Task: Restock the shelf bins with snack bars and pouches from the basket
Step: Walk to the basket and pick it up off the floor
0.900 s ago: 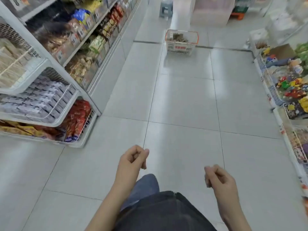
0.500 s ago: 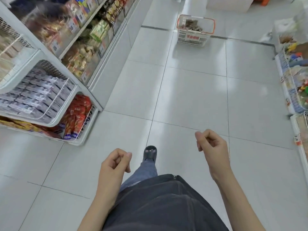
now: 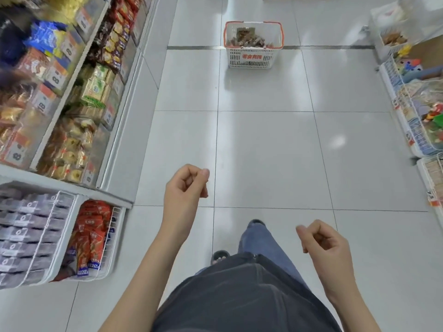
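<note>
Both hands [image 3: 185, 188] empty (fingers seemingly curled); basket [image 3: 251, 57] well ahead.

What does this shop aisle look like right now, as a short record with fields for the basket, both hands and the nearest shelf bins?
basket: white with orange rim, on the floor ahead, brown packets inside
left hand: fingers curled, holding nothing
right hand: fingers curled, holding nothing
nearest bins: red pouches beside grey packs, low on the left
floor: white tiles

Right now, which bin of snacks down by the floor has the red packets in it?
The small wire bin at the shelf's corner, nearest the left hand. Its red pouches stand upright; the bigger bin beside it holds grey-purple packs.
</note>
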Available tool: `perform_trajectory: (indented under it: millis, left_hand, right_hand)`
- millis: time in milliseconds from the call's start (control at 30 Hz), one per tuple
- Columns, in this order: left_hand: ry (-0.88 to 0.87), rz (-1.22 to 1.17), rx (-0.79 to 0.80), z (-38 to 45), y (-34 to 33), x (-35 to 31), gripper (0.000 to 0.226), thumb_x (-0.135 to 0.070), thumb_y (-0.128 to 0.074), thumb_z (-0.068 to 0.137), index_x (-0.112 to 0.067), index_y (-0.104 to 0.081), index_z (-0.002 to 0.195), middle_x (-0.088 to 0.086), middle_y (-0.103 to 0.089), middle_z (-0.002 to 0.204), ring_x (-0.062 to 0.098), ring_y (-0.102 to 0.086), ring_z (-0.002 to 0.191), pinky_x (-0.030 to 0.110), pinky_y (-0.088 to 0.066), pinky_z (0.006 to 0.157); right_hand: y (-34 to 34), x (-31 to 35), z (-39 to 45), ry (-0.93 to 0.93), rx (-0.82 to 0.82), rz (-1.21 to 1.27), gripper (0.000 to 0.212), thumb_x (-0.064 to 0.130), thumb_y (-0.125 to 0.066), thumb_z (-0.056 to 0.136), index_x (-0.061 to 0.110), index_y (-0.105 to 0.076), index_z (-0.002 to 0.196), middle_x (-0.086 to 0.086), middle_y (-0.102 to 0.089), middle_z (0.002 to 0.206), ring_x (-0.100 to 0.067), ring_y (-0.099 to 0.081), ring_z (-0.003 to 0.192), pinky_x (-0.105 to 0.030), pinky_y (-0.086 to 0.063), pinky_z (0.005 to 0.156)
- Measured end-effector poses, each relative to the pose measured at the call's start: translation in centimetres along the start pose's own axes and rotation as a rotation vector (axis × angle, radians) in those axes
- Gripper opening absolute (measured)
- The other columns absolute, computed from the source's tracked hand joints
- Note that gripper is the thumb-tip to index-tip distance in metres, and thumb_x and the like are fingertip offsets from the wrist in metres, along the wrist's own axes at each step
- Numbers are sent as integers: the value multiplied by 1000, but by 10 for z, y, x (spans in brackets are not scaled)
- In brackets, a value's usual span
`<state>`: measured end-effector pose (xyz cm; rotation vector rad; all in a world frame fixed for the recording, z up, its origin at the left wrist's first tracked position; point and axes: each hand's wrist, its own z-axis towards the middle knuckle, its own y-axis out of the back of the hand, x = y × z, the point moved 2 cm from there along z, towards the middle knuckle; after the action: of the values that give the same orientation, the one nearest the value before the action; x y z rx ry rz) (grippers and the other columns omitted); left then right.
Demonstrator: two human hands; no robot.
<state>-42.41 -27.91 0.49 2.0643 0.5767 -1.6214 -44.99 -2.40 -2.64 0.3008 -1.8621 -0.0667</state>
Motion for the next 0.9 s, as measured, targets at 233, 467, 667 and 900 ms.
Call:
perform_trajectory:
  millis: [233,467,667,900]
  left_hand:
    - [-18,43,-24,145,-59,-23,23,-10,-55,93,-10,-51,69,9,-45,61,5,-47,54,12,-43,58]
    - [126,117,-173,260,-90,-27,23,-11,-56,92,-6,-51,70,2,-47,58,10,-47,56,28,-44,67]
    - [226,172,-299,344,-94,-43,25,-11,-55,93,-2,-50,70,1,-47,57,10,-45,56,32,-42,71]
    - [245,151,-254,549,-140,-62,25,-11,-54,93,-2,-50,70,-1,-48,56,10,-45,55,32,-42,69]
  right_hand:
    - [-6,31,142,-33,3,-15,35,2,-64,86,2,-44,58,4,-41,50,-6,-37,49,-12,-33,49]
    - [-23,116,338,15,116,-17,33,7,-67,86,1,-46,60,-2,-41,55,-10,-37,54,-13,-33,51]
    - [-65,187,496,54,213,-53,34,12,-68,86,5,-45,61,-6,-41,60,-14,-37,60,-15,-33,54]
    - [-118,225,666,-2,162,-44,34,12,-68,86,5,-46,61,-3,-41,57,-13,-38,58,-15,-35,54]
